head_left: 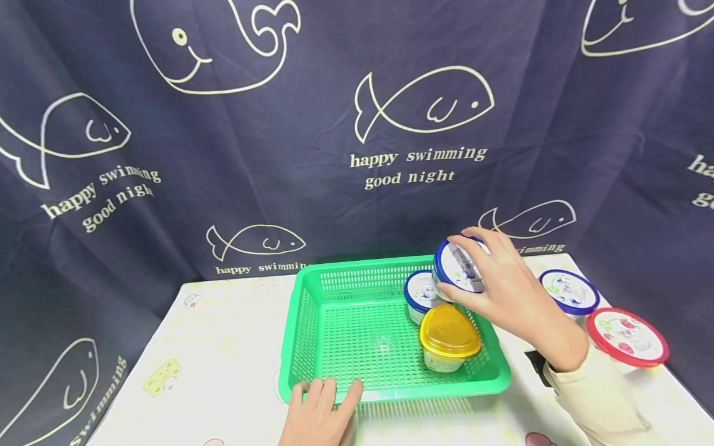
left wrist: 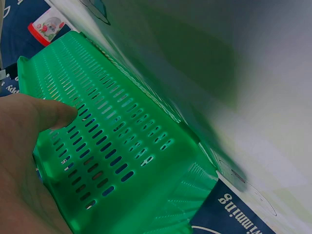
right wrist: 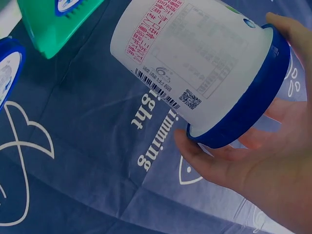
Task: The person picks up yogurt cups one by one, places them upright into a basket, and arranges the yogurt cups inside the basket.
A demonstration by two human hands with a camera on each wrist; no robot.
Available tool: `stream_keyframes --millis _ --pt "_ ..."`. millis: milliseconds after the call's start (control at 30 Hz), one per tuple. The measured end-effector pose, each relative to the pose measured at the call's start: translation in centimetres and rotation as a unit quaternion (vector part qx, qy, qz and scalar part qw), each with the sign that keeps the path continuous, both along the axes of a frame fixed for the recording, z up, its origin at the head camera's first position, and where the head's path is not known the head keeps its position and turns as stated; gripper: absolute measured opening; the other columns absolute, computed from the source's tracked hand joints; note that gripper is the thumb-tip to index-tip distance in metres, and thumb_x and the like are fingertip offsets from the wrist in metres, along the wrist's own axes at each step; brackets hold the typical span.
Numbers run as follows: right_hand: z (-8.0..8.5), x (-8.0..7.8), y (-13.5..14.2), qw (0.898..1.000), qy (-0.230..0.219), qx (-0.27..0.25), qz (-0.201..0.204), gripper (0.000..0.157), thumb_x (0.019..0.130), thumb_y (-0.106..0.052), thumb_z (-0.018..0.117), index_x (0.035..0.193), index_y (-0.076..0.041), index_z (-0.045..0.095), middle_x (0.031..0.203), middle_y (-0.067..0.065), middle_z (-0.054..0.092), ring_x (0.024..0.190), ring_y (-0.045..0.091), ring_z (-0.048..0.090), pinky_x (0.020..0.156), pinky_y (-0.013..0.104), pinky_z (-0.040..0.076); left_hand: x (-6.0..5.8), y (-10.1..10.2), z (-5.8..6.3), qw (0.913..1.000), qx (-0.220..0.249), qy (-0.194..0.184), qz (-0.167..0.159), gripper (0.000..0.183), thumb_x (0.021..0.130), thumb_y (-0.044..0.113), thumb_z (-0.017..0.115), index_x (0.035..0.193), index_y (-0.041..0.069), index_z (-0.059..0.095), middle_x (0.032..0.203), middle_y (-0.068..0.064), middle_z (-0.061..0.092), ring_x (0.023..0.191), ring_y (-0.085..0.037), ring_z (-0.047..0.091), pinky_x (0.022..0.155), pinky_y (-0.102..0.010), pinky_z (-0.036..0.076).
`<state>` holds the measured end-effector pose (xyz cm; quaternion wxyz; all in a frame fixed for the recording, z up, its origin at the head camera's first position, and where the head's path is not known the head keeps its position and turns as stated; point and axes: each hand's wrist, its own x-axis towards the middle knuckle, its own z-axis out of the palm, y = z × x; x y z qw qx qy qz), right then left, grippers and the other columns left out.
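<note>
Clamped in right hand (head_left: 504,285), thumb and fingers spread round lid edge: blue-lidded tub (head_left: 454,271). Near grip, inside green basket (head_left: 365,265): yellow-lidded tub (head_left: 449,337). Clamped in left hand (head_left: 320,412): basket's near rim.

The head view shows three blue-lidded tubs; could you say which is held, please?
The middle tub, gripped by the right hand; the left tub sits in the green basket, the right tub on the table.

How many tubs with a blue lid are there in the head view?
3. One blue-lidded tub is in the green basket, the right hand holds another, and a third is on the table beside the red-lidded tub. More may be hidden.
</note>
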<state>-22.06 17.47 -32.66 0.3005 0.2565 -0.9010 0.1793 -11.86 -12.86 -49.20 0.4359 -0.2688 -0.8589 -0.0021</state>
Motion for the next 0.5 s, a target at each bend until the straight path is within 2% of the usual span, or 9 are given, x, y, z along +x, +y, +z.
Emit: stream_keyframes --millis 267,500 --pt "-0.2 -0.2 -0.9 1.0 -0.002 0.003 0.012 0.068 0.065 -0.05 0.071 0.122 -0.018 0.052 0.125 0.008 0.044 0.113 0.026 0.038 0.088 0.045 0.037 0.0 0.0 0.1 0.9998 0.012 -0.005 -0.012 0.035 0.082 0.02 0.028 0.1 0.023 0.058 0.068 -0.003 0.042 0.06 -0.022 0.036 0.058 -0.044 0.038" --pt "-0.2 -0.4 -1.9 1.0 -0.004 0.015 0.019 0.069 0.065 -0.053 0.068 0.123 -0.019 0.051 0.126 0.008 0.043 0.115 0.026 0.037 0.09 0.047 0.035 -0.3 0.0 -0.1 0.9995 0.011 0.027 -0.013 0.034 0.079 0.017 0.03 0.098 0.023 0.058 0.066 -0.003 0.04 0.058 -0.022 0.037 0.056 -0.043 0.037"
